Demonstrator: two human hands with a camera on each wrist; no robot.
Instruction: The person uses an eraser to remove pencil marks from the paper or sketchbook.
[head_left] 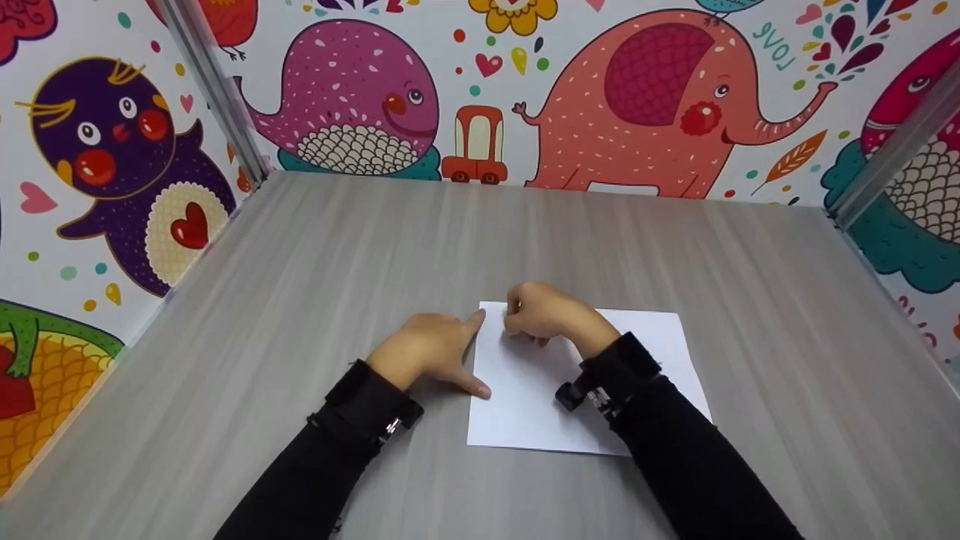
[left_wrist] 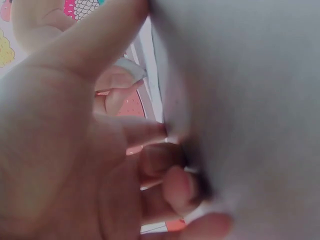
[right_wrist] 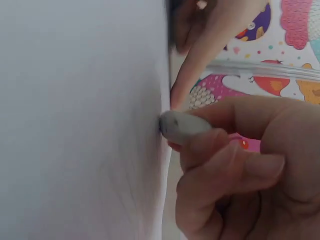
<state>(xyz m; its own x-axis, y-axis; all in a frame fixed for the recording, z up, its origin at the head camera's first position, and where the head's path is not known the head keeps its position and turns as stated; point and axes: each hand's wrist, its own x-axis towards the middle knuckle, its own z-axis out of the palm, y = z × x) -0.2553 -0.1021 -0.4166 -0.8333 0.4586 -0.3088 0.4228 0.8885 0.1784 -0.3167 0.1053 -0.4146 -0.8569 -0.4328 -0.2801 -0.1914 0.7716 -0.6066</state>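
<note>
A white sheet of paper [head_left: 525, 420] lies on the table in the head view. My right hand [head_left: 551, 311] pinches a whitish-grey eraser [right_wrist: 184, 126], whose smudged end meets the paper near its upper left part. Faint grey streaks show on the sheet in the right wrist view. Along the paper's left edge rests my left hand [head_left: 431, 349], thumb and forefinger spread with their tips on the sheet. Other fingers [left_wrist: 155, 162] of that hand bend toward the table in the left wrist view.
The grey wood-grain table [head_left: 360, 247] extends all round the paper. Printed cartoon panels [head_left: 637, 105] stand along its back and sides, joined by metal corner posts [head_left: 217, 90]. Black straps [head_left: 367, 401] with small cameras sit on both wrists.
</note>
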